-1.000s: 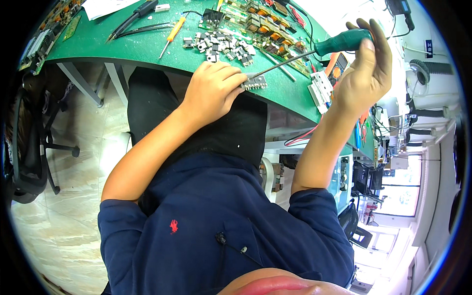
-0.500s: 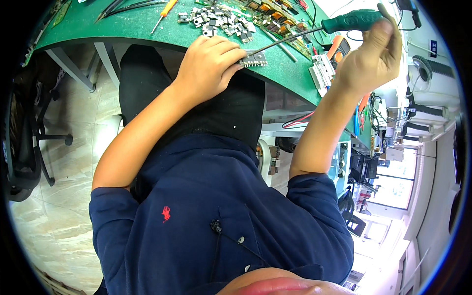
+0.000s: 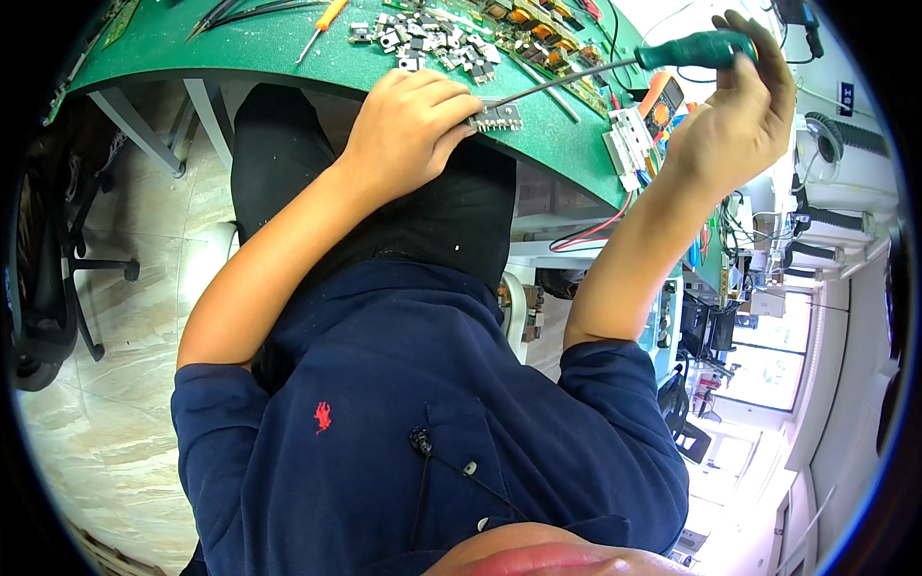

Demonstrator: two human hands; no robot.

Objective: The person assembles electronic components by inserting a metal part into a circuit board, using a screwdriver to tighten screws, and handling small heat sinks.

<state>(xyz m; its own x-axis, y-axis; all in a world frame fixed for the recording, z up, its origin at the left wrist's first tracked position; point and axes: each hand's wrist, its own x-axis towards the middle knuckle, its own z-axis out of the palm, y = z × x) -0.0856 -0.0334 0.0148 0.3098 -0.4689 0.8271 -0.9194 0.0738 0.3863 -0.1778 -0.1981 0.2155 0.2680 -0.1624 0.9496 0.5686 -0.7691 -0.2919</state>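
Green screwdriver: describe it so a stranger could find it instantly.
From the green workbench, look rightward to the right hand's grip. There, the green screwdriver slants down leftward. Its thick green handle sets it apart from the orange-handled screwdriver lying flat.

Components [image 3: 423, 43] lie on the bench [image 3: 221, 50] behind (and left of) the module [image 3: 500, 117].

In my right hand [image 3: 735, 125] is a screwdriver [image 3: 696, 51] with a green handle — its long, slim metal shaft slants down leftward to a small component [image 3: 500, 117]. Grey and flat, with a row of short pins facing me, that piece sits at the green bench's [image 3: 567, 154] near edge — my left hand [image 3: 411, 125] gripping its left end.
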